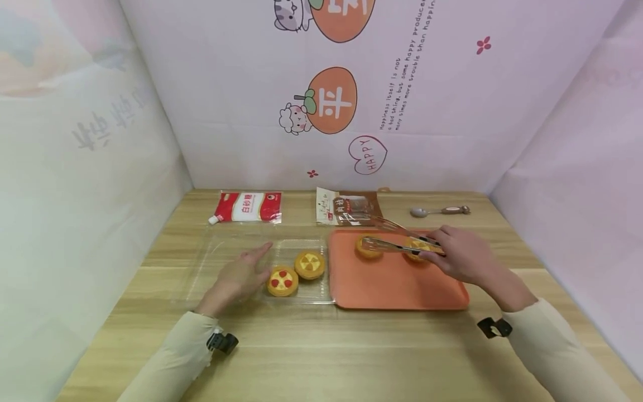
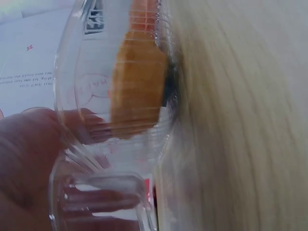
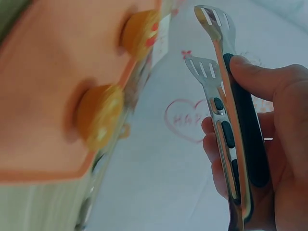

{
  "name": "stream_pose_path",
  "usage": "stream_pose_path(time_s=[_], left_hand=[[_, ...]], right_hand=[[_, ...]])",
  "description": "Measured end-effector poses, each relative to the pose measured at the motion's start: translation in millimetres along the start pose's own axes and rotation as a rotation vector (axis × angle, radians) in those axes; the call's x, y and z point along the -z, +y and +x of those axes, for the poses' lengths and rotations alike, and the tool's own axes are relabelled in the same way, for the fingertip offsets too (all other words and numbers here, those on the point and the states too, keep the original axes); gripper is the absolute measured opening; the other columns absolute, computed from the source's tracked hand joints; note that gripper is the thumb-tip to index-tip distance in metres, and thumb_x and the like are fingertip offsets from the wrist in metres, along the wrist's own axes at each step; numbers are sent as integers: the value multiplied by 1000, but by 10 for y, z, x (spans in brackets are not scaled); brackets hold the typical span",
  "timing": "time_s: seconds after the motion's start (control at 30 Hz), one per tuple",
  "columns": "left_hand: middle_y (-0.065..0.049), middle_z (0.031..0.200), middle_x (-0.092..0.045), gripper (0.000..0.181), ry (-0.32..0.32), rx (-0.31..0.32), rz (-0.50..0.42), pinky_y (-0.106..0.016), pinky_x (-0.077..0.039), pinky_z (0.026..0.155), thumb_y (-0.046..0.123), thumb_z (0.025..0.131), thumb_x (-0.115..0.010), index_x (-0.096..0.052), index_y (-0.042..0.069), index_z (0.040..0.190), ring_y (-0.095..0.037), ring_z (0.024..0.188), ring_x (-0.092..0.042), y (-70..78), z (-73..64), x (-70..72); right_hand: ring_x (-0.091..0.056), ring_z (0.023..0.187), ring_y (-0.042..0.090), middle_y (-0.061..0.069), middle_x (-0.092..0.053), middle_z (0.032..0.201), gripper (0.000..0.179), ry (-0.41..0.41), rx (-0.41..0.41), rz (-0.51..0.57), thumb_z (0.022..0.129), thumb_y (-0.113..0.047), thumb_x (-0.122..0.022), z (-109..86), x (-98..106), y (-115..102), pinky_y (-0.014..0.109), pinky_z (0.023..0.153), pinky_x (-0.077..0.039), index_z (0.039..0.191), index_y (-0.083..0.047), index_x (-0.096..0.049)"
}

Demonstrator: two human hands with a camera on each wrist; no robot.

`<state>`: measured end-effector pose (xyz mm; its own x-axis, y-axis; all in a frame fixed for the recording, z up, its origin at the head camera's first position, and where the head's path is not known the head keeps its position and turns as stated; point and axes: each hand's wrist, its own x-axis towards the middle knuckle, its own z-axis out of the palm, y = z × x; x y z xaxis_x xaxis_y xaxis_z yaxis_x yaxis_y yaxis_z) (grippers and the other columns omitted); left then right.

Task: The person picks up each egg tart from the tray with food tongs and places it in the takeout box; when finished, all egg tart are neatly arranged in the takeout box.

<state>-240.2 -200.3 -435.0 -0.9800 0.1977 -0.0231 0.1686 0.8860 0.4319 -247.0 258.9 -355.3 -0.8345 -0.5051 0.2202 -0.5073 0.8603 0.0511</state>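
My right hand [image 1: 462, 254] grips metal tongs [image 3: 238, 120] with dark handle inlays. Their slotted tips stand apart with nothing between them, above the orange tray [image 1: 397, 287]. Two egg tarts lie on that tray: a left tart [image 1: 368, 249], with red bits on top in the right wrist view, and a yellow tart [image 3: 98, 118], partly covered by the tongs in the head view. My left hand [image 1: 238, 277] rests at the clear plastic box [image 1: 301, 298], fingers extended over its middle. Inside sit a red-dotted tart [image 1: 282, 281] and a yellow-topped tart [image 1: 309, 265].
Behind the box lies a red and white sugar pouch [image 1: 248, 207]. A brown packet [image 1: 349, 208] lies behind the tray's left end, and a spoon [image 1: 439, 211] is at the back right. The box's transparent lid [image 1: 201, 268] spreads to the left.
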Motion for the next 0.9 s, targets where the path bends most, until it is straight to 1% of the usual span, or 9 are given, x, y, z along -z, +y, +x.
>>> stream_pose_path(time_s=[0.13, 0.23, 0.33, 0.47, 0.63, 0.8, 0.9], left_hand=[[-22, 144, -49, 69, -3, 22, 13, -61, -47, 95, 36, 94, -62, -33, 19, 154, -45, 129, -47, 23, 4, 18], [-23, 144, -48, 69, -14, 31, 7, -63, -45, 96, 38, 94, -61, -33, 20, 154, -46, 130, -45, 33, -4, 21], [-23, 145, -47, 66, -18, 27, 7, -65, -44, 97, 38, 96, -58, -32, 20, 154, -47, 132, -43, 34, -8, 16], [-23, 145, -47, 63, -10, 17, 4, -67, -40, 100, 39, 99, -54, -32, 19, 154, -48, 132, -42, 25, 9, 17], [-23, 147, -45, 62, -5, 26, -16, -67, -38, 102, 40, 99, -54, -32, 22, 154, -48, 134, -40, 4, 12, 5], [-23, 148, -44, 62, -16, 36, -20, -67, -38, 102, 40, 99, -54, -31, 23, 155, -48, 134, -40, -2, -9, -19], [-23, 147, -44, 62, -12, 32, -18, -67, -39, 101, 39, 99, -54, -32, 22, 155, -49, 133, -41, 10, -16, -5]], right_hand=[[-65, 81, 30, 17, -67, 99, 42, 14, -23, 5, 87, -32, -74, -104, -51, 127, 48, 68, -56, 108, 4, -67], [-65, 82, 31, 17, -67, 98, 42, 16, -38, 11, 87, -34, -74, -156, -79, 196, 49, 68, -56, 107, 3, -67], [-65, 80, 29, 16, -67, 97, 44, 5, -48, 7, 88, -36, -73, -178, -99, 240, 47, 65, -55, 107, 3, -67], [-65, 77, 28, 14, -67, 95, 44, -7, -38, -11, 88, -37, -72, -134, -145, 266, 45, 62, -55, 107, 2, -68], [-63, 71, 23, 9, -66, 88, 41, -35, -11, -38, 88, -37, -72, -36, -260, 252, 40, 55, -53, 106, 0, -68], [-60, 68, 19, 6, -63, 85, 38, -77, -7, -6, 89, -36, -70, 15, -318, 192, 36, 52, -50, 104, -1, -67], [-60, 68, 19, 6, -63, 85, 37, -77, 0, -2, 89, -35, -71, 46, -317, 165, 35, 53, -50, 103, -1, -67]])
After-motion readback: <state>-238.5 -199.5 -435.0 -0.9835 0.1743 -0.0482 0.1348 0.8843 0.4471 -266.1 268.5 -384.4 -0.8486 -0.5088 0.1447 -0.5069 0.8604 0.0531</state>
